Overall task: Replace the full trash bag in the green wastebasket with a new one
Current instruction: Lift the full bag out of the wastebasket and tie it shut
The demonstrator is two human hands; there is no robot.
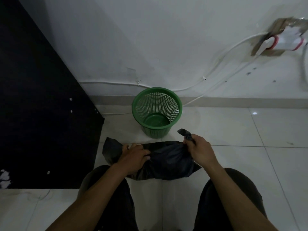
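Wastebasket (156, 112) behind trash bag (166, 160), against wall (150, 39)

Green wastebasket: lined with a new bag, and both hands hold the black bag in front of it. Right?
Not quite. The head view shows the green wastebasket bare inside, mesh wall and bottom exposed, no liner. The rest stands: the left hand and the right hand both hold the black bag in front of it.
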